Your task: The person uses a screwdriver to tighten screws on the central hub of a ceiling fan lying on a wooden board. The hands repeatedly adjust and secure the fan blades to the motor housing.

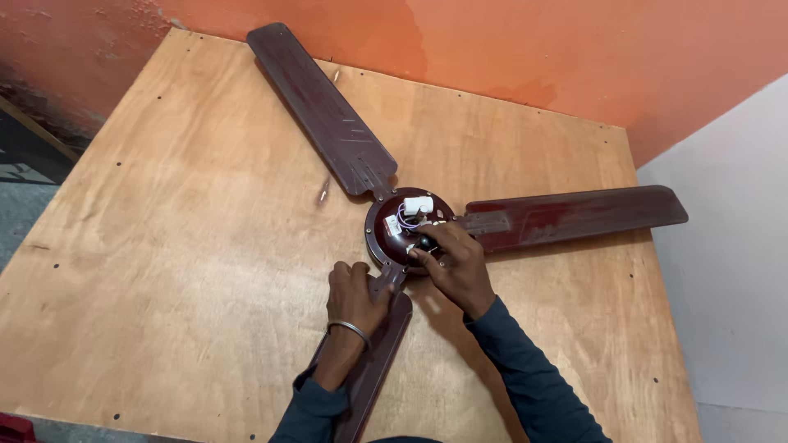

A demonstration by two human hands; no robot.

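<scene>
Ceiling fan (410, 226) is lying flat near the middle of the plywood surface (189, 246), motor housing facing up, three dark maroon blades spreading outward.

Blade positions: one blade (324, 111) is running toward the far left corner, its tip reaching the edge of the surface by the orange wall (574, 49). A second blade (574, 216) is pointing right, toward the white wall (730, 262). The third blade (373, 361) is pointing back toward the person, lying partly under the left forearm.

Motor housing: round, dark red, with a small white capacitor block (417, 205) and thin wires (402, 218) sitting on top.

Left hand (355, 297) is pressing down on the root of the near blade, just beside the housing, fingers curled over the blade bracket and closed against it. A metal bangle (349, 330) is circling that wrist.

Right hand (455, 262) is resting on the housing's near right edge, fingers bent and pinching around a small dark part (425, 243) at the centre; what that part is cannot be told from here. Whether the grip is fully closed is also unclear, since the fingers are hiding it.

Both forearms are wearing dark blue sleeves (525, 369).

Surface is showing dark screw dots along its edges and a few scuff marks. Grey floor (20, 213) is showing at left.
</scene>
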